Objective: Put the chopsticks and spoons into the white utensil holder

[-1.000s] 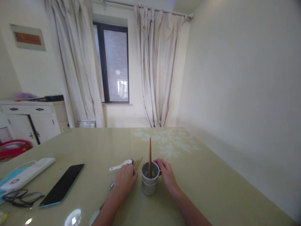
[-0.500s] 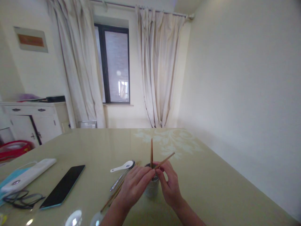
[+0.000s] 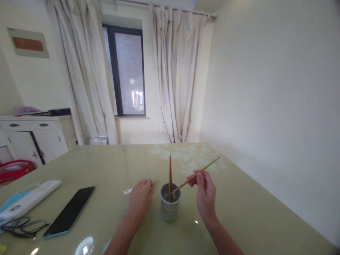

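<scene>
My right hand (image 3: 205,193) is closed around a wooden chopstick (image 3: 208,165), holding it at a slant with its lower end in the mouth of a grey cylindrical holder (image 3: 170,211). Upright in the holder stand a couple of reddish-brown chopsticks (image 3: 170,173), and holes show in its inner bottom. Left of the holder, my left hand (image 3: 140,198) lies over a pile of utensils, fingers curled down on loose chopsticks (image 3: 154,185) whose ends stick out beside it; its fingertips are hidden. The handle of a white spoon (image 3: 128,191) pokes out from under that hand.
On the left of the glossy table (image 3: 239,219) lie a black phone (image 3: 70,212), a white power strip or similar long device (image 3: 33,199), eyeglasses (image 3: 23,226) and a blue cloth-like item (image 3: 13,202). A shiny white round object (image 3: 84,246) sits at the front edge. A wall borders the right side.
My left hand has left the holder and moved left onto the utensil pile. My right hand has drawn back up and right with the chopstick, uncovering the holder's mouth.
</scene>
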`<state>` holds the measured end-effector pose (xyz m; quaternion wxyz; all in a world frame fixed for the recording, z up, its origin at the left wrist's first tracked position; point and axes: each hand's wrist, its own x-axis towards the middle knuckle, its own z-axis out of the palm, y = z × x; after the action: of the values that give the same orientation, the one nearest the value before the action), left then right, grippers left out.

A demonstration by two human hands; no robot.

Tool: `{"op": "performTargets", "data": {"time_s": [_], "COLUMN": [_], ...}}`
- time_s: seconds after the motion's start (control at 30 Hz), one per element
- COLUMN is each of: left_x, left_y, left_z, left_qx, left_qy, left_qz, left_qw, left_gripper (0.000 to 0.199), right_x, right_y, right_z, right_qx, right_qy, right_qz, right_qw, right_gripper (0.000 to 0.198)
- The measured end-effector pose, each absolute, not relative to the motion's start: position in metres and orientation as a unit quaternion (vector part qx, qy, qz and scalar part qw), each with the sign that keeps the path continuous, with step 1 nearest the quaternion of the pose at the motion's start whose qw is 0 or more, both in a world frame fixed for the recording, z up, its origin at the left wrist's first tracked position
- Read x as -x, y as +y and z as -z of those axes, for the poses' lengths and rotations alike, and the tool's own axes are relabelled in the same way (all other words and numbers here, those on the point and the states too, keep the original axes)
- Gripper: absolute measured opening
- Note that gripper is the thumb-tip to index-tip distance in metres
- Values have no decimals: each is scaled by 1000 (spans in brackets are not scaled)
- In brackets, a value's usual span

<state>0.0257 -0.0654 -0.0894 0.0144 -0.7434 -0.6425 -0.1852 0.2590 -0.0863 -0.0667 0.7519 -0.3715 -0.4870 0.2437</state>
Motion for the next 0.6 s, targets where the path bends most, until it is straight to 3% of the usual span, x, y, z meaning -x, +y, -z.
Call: {"op": "performTargets", "data": {"time_s": [0.1, 0.27, 0.6], "left_x": [-23, -23, -24], "left_y": [-64, -66, -67], "left_z": [98, 102, 102], "left_qx": [742, 736, 719], "left_qy": [-662, -671, -686], "left_qz": [105, 84, 86], "left_qw": [-5, -33, -62], "left_gripper": [15, 14, 17], "right_x": [-253, -246, -246], "right_y": [-86, -86, -82], "right_z": [72, 80, 82], "right_qx": [396, 439, 442], "right_qy": [-535, -587, -592], "right_qz": [-258, -273, -281], "right_qw": [701, 623, 612], "right_gripper": [38, 41, 49]}}
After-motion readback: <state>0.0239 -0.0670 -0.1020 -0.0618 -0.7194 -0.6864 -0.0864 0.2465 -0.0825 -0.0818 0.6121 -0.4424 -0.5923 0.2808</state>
